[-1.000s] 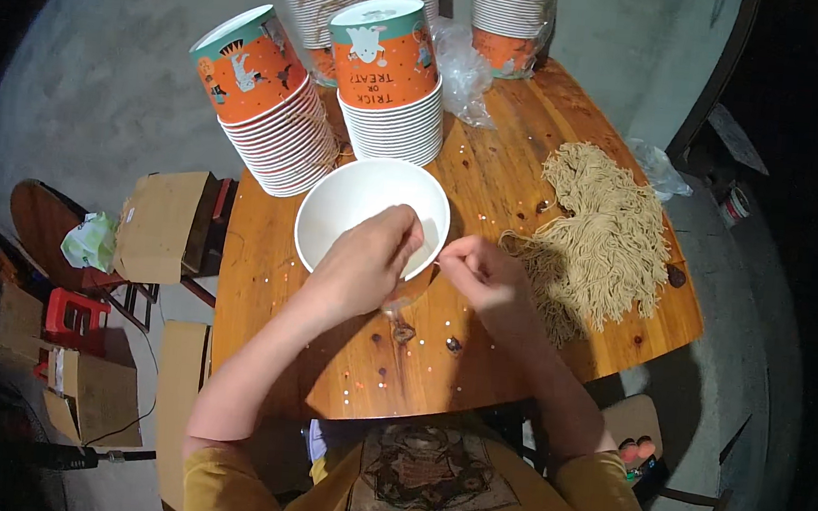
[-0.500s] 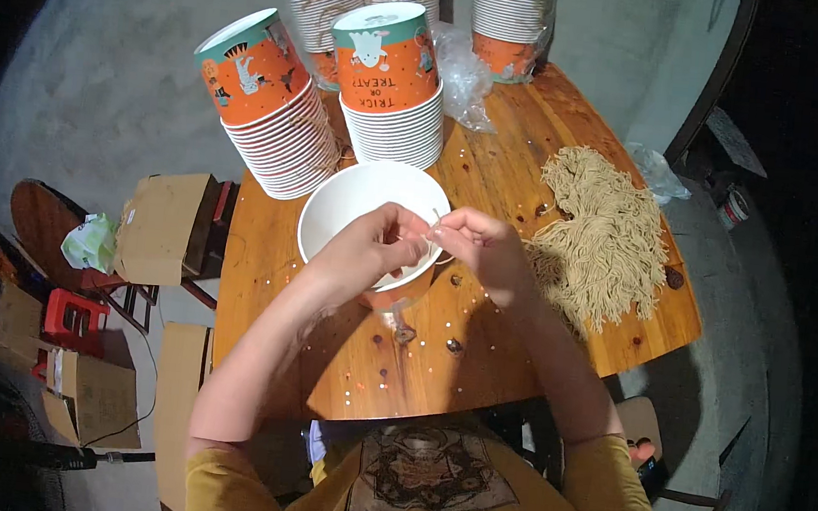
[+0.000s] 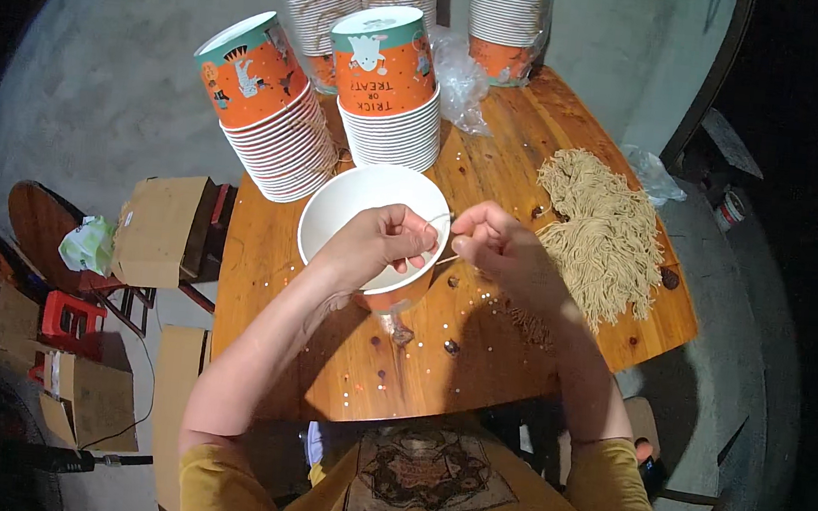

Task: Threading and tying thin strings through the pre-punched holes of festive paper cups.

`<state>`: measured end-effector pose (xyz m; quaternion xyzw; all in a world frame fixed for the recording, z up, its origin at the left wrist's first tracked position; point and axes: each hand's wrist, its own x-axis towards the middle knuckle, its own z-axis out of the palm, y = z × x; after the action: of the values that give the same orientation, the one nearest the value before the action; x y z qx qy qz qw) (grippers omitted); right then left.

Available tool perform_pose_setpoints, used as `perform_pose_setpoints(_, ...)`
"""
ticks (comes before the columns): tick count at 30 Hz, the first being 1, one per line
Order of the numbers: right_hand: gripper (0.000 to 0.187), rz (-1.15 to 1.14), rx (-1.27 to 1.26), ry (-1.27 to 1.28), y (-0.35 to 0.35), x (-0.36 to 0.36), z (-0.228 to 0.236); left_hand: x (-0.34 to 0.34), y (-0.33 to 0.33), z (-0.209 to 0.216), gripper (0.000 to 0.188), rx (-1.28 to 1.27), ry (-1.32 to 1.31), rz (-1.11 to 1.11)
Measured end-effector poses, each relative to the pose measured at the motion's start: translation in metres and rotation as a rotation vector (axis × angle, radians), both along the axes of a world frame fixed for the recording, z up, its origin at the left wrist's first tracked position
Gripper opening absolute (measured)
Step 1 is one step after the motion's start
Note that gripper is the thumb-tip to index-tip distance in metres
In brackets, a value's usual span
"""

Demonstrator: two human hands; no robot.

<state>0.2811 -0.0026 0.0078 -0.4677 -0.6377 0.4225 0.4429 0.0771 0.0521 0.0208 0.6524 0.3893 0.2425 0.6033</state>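
A round paper bucket [image 3: 341, 197], white inside and orange outside, stands mouth-up on the wooden table in front of me. My left hand [image 3: 378, 245] reaches over its near rim, thumb and fingers pinched on a thin cord. At the bucket's right edge my right hand [image 3: 499, 249] pinches the same cord [image 3: 449, 258], which runs in a short stretch between the two hands. Whether the cord passes through a hole in the rim is too small to tell. A large heap of beige cords [image 3: 605, 239] lies to the right of my right hand.
Behind the bucket stand two upside-down stacks of orange and white buckets, a left stack [image 3: 264, 111] and a middle stack [image 3: 391, 93]. Clear plastic wrap [image 3: 460, 83] lies beside them, with wrapped stacks [image 3: 502, 30] farther back. Small white dots are scattered over the table [image 3: 358, 387]. Cardboard boxes [image 3: 160, 234] are at the left.
My right hand has moved slightly right, away from my left hand, so the gap between them is wider and more cord shows. The bucket stays in place.
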Motion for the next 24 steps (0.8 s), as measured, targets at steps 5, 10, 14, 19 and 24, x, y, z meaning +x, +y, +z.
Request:
perform_pose_setpoints(5,0.015,0.065,0.114,-0.485,-0.004,0.021,0.012,0.005,-0.003,0.006,0.017,-0.015,-0.049,0.002)
perform_pose_setpoints(10,0.019,0.216,0.061,-0.260,-0.005,0.021,0.033,0.009,-0.003,0.005,0.017,-0.031,-0.044,-0.008)
perform_pose_setpoints(14,0.018,0.238,0.218,-0.397,-0.003,0.010,0.047,0.011,-0.002,0.002,0.016,0.083,0.027,-0.028)
perform_pose_setpoints(19,0.018,0.083,0.301,-0.323,0.013,-0.003,0.037,0.008,-0.001,0.000,0.017,0.130,0.078,-0.059)
perform_pose_setpoints(24,0.022,0.023,0.023,-0.095,0.023,0.005,0.010,0.009,-0.001,0.007,0.018,-0.013,0.030,-0.121)
